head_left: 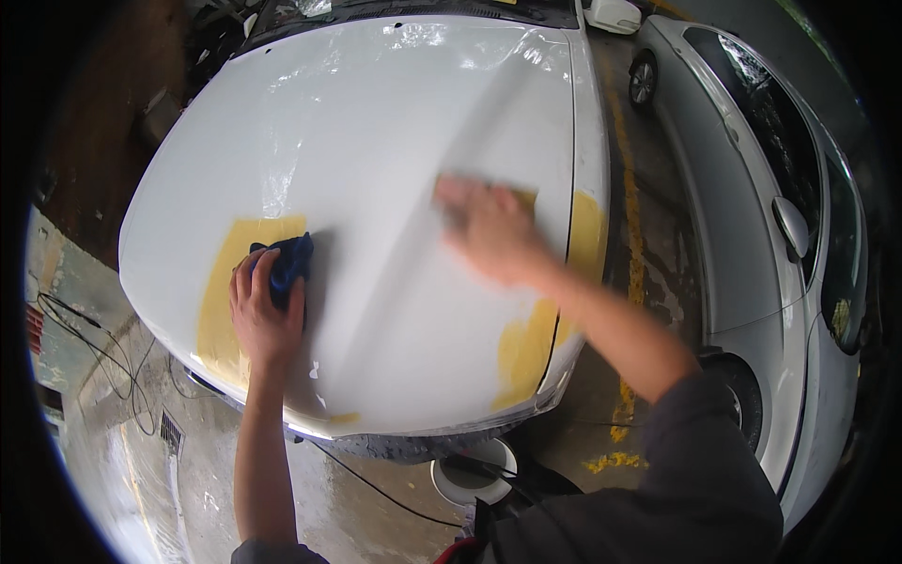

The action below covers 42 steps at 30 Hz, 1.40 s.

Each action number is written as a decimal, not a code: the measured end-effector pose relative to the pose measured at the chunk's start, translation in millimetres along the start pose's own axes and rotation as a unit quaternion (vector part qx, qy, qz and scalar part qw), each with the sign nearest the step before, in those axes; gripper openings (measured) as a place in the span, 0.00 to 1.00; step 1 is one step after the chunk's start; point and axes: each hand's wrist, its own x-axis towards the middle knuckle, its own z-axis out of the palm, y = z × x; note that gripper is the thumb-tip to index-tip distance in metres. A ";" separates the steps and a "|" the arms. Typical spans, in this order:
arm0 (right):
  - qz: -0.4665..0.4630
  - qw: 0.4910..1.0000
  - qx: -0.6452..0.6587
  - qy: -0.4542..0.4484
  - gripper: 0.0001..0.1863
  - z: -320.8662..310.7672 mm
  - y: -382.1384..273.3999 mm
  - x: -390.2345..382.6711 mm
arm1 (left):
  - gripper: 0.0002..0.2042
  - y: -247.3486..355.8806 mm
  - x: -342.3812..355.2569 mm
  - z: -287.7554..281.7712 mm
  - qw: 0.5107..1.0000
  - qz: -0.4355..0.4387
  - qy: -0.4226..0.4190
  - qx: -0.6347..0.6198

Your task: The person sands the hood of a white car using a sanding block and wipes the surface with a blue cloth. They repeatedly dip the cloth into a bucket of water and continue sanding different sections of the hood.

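Observation:
A white car hood (404,122) spreads out in front of me, with yellow patches on its paint. My left hand (258,320) rests at the left yellow patch (221,324), its fingers curled round a bunched dark blue cloth (292,268). Over the right half of the hood, my right hand (493,230) is smeared by motion, palm down. Around its fingers shows a brownish-yellow edge (528,198); whether that is a flat piece under the hand or a patch on the paint, I cannot tell. Another yellow patch (528,357) lies near the hood's front right corner.
A silver car (733,216) stands close on the right, beyond a yellow floor line (628,197). Below the front bumper sits a white bucket (446,487). Black cables (127,371) lie on the wet concrete at left, near a floor drain (171,432).

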 end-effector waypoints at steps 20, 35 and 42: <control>0.038 0.988 0.032 0.144 0.31 -27.8 79.3 78.8 | 0.24 20.9 14.8 3.0 0.999 0.004 0.011 -0.043; 0.149 0.987 0.027 0.060 0.40 -8.5 -1.4 80.2 | 0.24 18.0 11.7 -6.5 1.000 -0.011 0.003 -0.027; 0.058 0.986 0.152 0.046 0.34 16.8 -85.2 22.2 | 0.24 -0.1 -0.8 -16.7 1.000 -0.010 0.009 -0.013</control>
